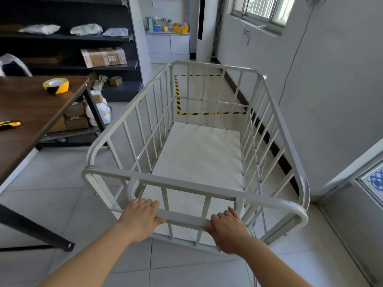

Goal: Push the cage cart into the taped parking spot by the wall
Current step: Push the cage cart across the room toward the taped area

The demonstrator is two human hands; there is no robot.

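Right now the cage cart (207, 188) stands short of the taped parking spot (209, 113), whose yellow-and-black lines show through the far bars, on the floor against the wall (331, 100) at right. Your left hand (141, 216) and right hand (227, 228) both grasp the handle bar (184, 219) at the near end, fingers curled over it and thumbs beneath.

Watch the right side first. The cart's long right rail runs close beside the wall, so any push that favours your left hand would likely swing the far right corner into the wall or its dark skirting. A thin cable (294, 65) hangs down the wall near that corner and could snag on the rail. Drift the other way and the near left corner may clip the table (31, 104) leg. Push too hard and you may overrun the far tape line.

Inside the cart only its white deck (199, 154) shows; I see no load to shift. The dark shelving (62, 38) at far left holds cardboard boxes and bagged parcels. On the table lie a tape roll (56, 85) and a yellow knife (10, 124).
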